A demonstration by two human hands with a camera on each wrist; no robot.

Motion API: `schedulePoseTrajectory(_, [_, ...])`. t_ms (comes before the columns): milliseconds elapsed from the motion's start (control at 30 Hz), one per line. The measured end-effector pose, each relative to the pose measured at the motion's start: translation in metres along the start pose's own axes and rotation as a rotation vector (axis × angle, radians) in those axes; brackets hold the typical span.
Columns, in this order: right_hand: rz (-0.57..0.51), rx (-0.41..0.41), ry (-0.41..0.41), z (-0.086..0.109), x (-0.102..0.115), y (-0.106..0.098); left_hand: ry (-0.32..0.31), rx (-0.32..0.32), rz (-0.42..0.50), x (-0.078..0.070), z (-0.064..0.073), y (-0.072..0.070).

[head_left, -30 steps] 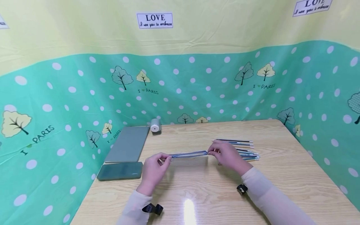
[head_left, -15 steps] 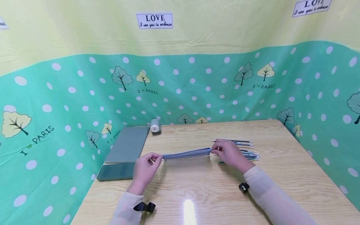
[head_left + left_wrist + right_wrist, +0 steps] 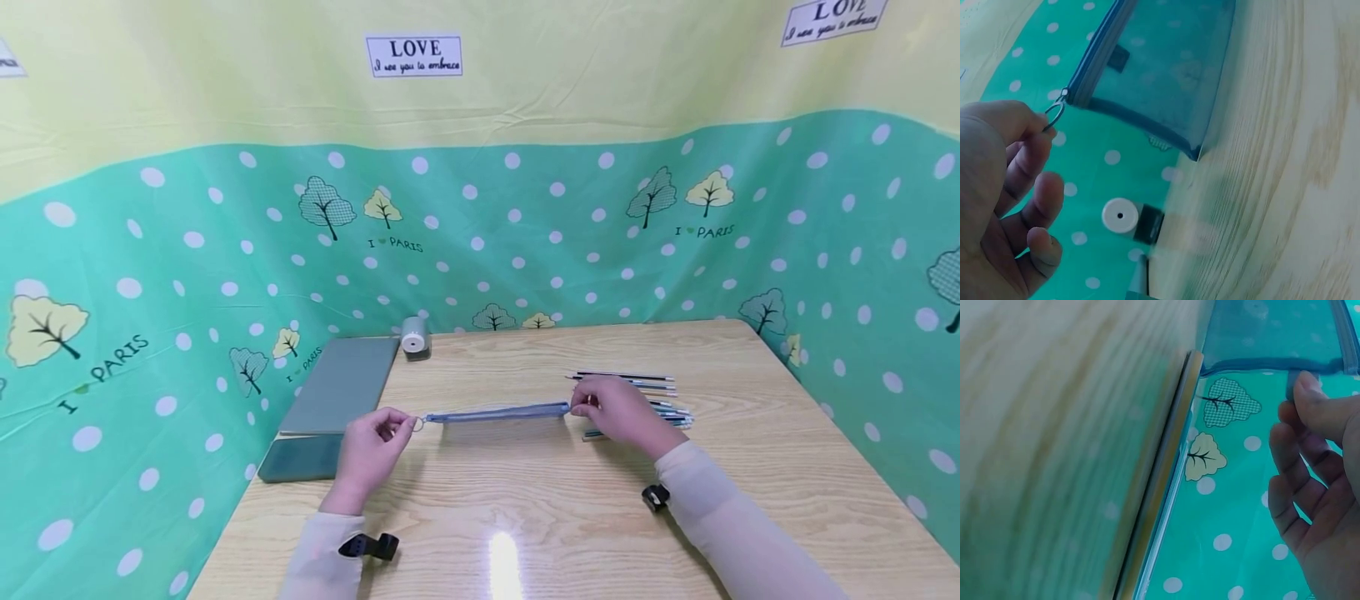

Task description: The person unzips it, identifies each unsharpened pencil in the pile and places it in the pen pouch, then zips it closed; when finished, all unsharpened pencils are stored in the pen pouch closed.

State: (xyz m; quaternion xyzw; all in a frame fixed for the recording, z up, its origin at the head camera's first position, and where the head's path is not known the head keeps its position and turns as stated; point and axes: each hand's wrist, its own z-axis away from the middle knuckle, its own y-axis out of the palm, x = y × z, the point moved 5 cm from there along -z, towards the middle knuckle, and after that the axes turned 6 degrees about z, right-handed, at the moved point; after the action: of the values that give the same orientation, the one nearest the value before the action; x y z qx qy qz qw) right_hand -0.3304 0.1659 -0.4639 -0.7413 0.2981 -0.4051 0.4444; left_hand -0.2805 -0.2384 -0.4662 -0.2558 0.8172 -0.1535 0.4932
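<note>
A translucent blue zip pouch [image 3: 498, 414] is stretched between my two hands over the table, its zipper edge uppermost. My left hand [image 3: 369, 452] pinches the metal ring [image 3: 1055, 115] on the zipper pull, which sits at the pouch's left end. At the other end my right hand [image 3: 617, 414] pinches a small blue fabric tab [image 3: 1292, 385] between thumb and forefinger. In the left wrist view the zipper line looks closed along the part that shows. Nothing is visible inside the pouch.
Several pencils [image 3: 675, 417] lie partly behind my right hand. To the left are a grey flat board [image 3: 341, 383] and a dark green case [image 3: 296, 458], partly covered by my left hand. A grey-white pencil sharpener [image 3: 415, 340] stands at the back. Patterned cloth surrounds the wooden table [image 3: 750, 500].
My left hand has moved left with the zipper ring, and the pouch's open mouth has narrowed to a straight line. The right hand has shifted slightly right.
</note>
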Motion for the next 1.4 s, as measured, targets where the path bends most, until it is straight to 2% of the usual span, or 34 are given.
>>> schedulePoseTrajectory(367, [-0.004,0.031,-0.034,0.0,0.003,-0.001,-0.005,0.034,0.066,0.013,-0.001,-0.005])
schedulePoseTrajectory(600, [0.011,0.022,-0.06,0.001,0.005,-0.004,-0.061,0.1,0.152,0.015,0.002,-0.005])
schedulePoseTrajectory(800, [-0.01,0.074,-0.049,0.001,0.005,-0.002,-0.089,0.174,0.203,0.019,0.005,-0.002])
schedulePoseTrajectory(1133, [-0.054,0.188,-0.049,0.002,0.005,0.01,-0.105,0.353,0.14,0.029,0.012,0.003])
schedulePoseTrajectory(1267, [-0.05,0.203,-0.083,0.004,0.008,0.013,-0.119,0.434,0.106,0.033,0.015,0.005])
schedulePoseTrajectory(1400, [-0.057,0.211,-0.111,0.006,0.012,0.013,-0.113,0.486,0.076,0.034,0.018,0.007])
